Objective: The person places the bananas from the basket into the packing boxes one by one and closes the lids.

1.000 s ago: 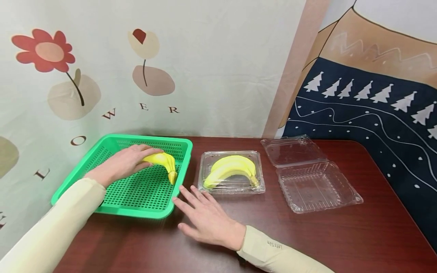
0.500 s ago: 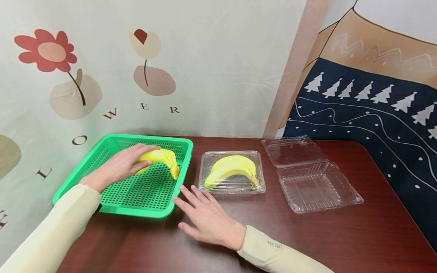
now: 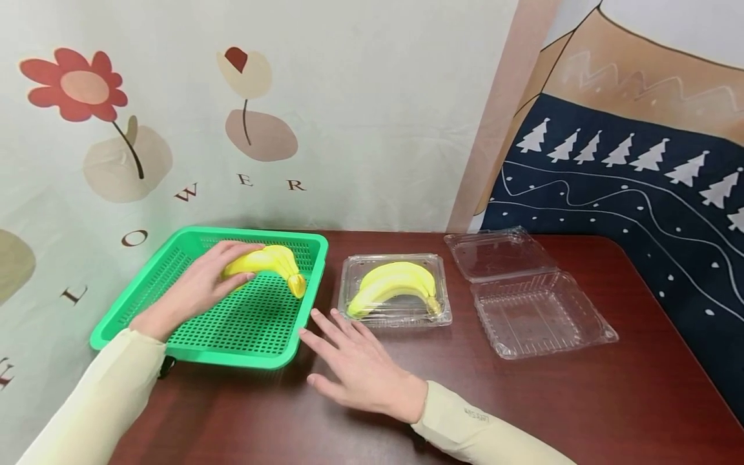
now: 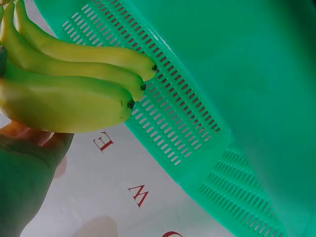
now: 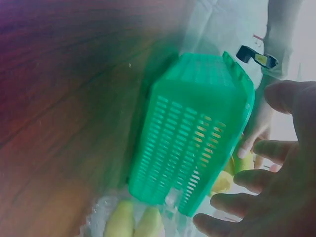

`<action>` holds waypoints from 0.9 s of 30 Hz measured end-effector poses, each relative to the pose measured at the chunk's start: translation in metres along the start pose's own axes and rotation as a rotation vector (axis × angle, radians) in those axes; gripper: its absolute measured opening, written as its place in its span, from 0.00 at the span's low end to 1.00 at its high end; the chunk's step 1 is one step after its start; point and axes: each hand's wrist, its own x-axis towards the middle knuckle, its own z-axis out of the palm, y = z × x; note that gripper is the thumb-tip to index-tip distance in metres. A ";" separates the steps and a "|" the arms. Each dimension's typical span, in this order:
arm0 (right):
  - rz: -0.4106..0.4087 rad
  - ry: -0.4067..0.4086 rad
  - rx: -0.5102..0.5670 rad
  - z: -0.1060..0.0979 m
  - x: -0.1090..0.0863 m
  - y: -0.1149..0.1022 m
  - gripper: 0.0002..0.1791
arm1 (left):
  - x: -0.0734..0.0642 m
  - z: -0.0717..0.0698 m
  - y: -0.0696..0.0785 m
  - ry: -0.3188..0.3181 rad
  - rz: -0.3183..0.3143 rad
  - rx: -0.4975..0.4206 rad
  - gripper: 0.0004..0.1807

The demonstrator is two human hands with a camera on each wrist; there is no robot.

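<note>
My left hand (image 3: 200, 281) grips a bunch of yellow bananas (image 3: 268, 261) over the green basket (image 3: 232, 360), its stem end pointing right. In the left wrist view several dark-tipped bananas (image 4: 69, 101) show, with thumb and fingers around them. The right hand (image 3: 366, 368) is spread with fingers straight, low over the table by the basket's front right corner. Beyond its fingertips sits a clear plastic clamshell box (image 3: 395, 316), lid down, with bananas (image 3: 401, 284) inside. The right wrist view shows the fingers (image 5: 237, 205) in front of the basket's slotted side (image 5: 173, 143).
A second clear clamshell box (image 3: 540, 316) stands at the right with its lid (image 3: 500, 255) folded back toward the wall. The dark red wooden table (image 3: 523, 400) meets a printed cloth backdrop (image 3: 372, 116) behind.
The bananas have risen in my left hand, from near the basket's floor to higher above it. The right hand has shifted slightly to the right, its fingers still spread.
</note>
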 end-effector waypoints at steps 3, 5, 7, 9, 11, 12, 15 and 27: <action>0.010 0.004 0.011 -0.009 -0.005 0.003 0.37 | -0.002 0.001 0.002 0.046 -0.023 -0.027 0.32; 0.020 0.009 0.017 -0.015 -0.009 0.005 0.37 | -0.003 0.001 0.004 0.071 -0.043 -0.047 0.32; 0.030 0.015 0.025 -0.021 -0.013 0.007 0.36 | -0.003 0.002 0.006 0.093 -0.061 -0.065 0.32; 0.041 0.022 0.026 -0.026 -0.018 0.010 0.36 | -0.003 0.002 0.010 0.115 -0.075 -0.081 0.33; 0.055 0.026 0.027 -0.031 -0.023 0.013 0.36 | -0.002 0.003 0.013 0.133 -0.083 -0.097 0.33; 0.061 0.030 0.023 -0.032 -0.025 0.015 0.36 | -0.001 0.004 0.015 0.142 -0.087 -0.105 0.33; 0.078 0.048 0.016 -0.039 -0.034 0.021 0.36 | 0.001 0.005 0.021 0.164 -0.104 -0.131 0.34; 0.165 0.135 -0.036 -0.058 -0.073 0.051 0.36 | 0.013 0.010 0.044 0.236 -0.149 -0.253 0.31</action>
